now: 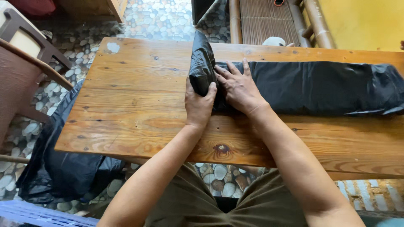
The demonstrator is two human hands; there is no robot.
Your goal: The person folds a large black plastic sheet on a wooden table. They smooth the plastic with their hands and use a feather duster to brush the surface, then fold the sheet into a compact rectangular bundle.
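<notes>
At frame centre, on wooden table [139, 105]: left hand [198, 105] gripping black plastic bag [320, 86] fold, right hand [240, 86] pressed flat, fingers spread.

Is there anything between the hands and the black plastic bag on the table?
Nothing visible. The left hand grips the folded end of the black plastic bag, and the right hand lies flat on it, on the wooden table.

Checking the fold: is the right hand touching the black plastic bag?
Touching. Head view shows the right hand pressed flat on the black plastic bag.
</notes>
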